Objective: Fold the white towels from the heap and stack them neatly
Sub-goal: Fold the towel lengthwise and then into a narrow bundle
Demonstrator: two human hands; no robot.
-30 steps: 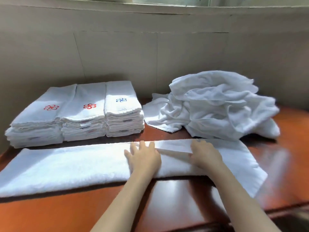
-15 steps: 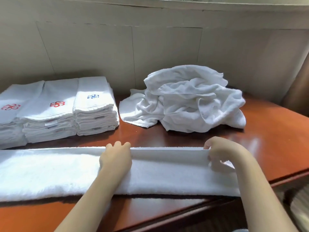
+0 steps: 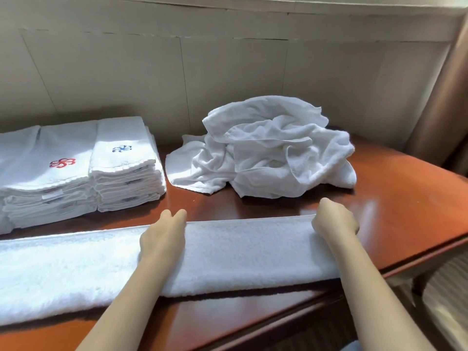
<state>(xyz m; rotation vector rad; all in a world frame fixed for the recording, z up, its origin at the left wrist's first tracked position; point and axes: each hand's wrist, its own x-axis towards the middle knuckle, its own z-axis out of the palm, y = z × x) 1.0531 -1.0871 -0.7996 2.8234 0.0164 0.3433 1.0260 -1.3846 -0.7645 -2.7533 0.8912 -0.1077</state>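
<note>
A long white towel (image 3: 243, 249), folded into a narrow band, lies across the near edge of the table (image 3: 405, 198). My left hand (image 3: 162, 236) presses flat on its middle, fingertips reaching past the far edge. At the band's right end, my right hand (image 3: 334, 221) has its fingers curled over the far corner and grips it. The heap of crumpled white towels (image 3: 273, 148) sits behind, toward the right. Stacks of folded towels stand at the back left, one topped with a blue emblem (image 3: 121, 148), its neighbour with a red emblem (image 3: 62, 163).
A pale panelled wall (image 3: 228, 84) closes off the back of the table. The table's right corner drops off near a brown curtain or post (image 3: 440, 97). Striped flooring (image 3: 445, 300) shows below at the right.
My right hand slid from beside the left hand out to the towel's right end and took hold of the corner. The loose right flap is now folded in, and the left hand stays pressed.
</note>
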